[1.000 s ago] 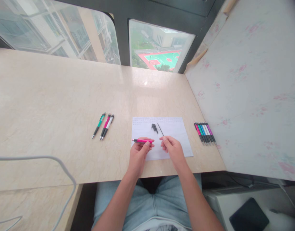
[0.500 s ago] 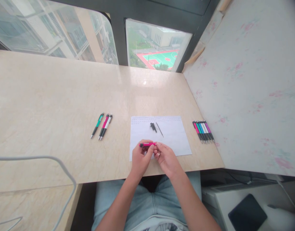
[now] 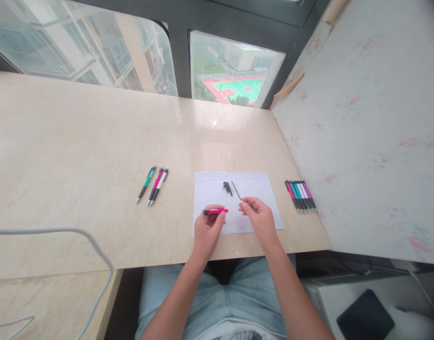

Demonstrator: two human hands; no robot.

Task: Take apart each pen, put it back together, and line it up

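Observation:
My left hand (image 3: 209, 227) is closed on a pink pen barrel (image 3: 215, 211), held level over a white sheet of paper (image 3: 259, 189). My right hand (image 3: 259, 215) is a short way to the right of the barrel, its fingers pinched together; whatever is between them is too small to name. On the paper beyond the hands lie small black pen parts (image 3: 227, 187) and a thin dark refill (image 3: 236, 190).
Three pens (image 3: 152, 184) lie side by side on the beige desk (image 3: 79, 156) to the left. A row of several pens (image 3: 301, 194) lies at the right, close to the desk's edge and a wall panel (image 3: 362, 123). A grey cable (image 3: 79, 236) loops at the left front.
Half a second ago my right hand met the pink barrel's right end; now it has drawn away to the right. The left hand holds the barrel in nearly the same place.

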